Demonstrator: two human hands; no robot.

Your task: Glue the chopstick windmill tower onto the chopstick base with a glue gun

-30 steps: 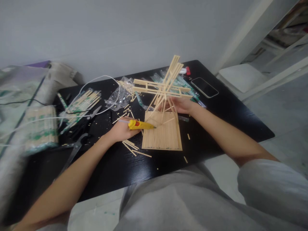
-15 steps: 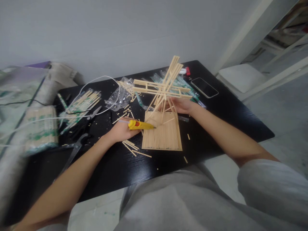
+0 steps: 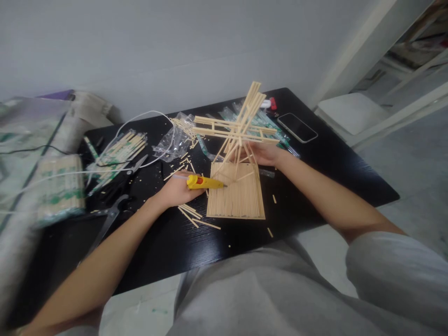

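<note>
A windmill model built of thin wooden sticks point(image 3: 217, 124) stands on a square stick base point(image 3: 236, 200), its crossed blades rising above a slanted-leg frame. My left hand point(image 3: 178, 190), at the left of the base, is closed round a yellow hot glue gun point(image 3: 203, 182). The gun's nozzle points right, over the base near the foot of the frame. My right hand point(image 3: 262, 153) reaches in from the right behind the blades, its fingers closed about the frame; the sticks partly hide them.
On the black table point(image 3: 168, 252) lie scissors point(image 3: 136, 165), clear pliers-like tool point(image 3: 110, 217), wrapped stick bundles point(image 3: 121, 154), crumpled plastic point(image 3: 171, 140), and loose stick pieces point(image 3: 191, 212). A phone point(image 3: 297, 127) lies at the right. A white cable point(image 3: 131, 113) loops across the left side.
</note>
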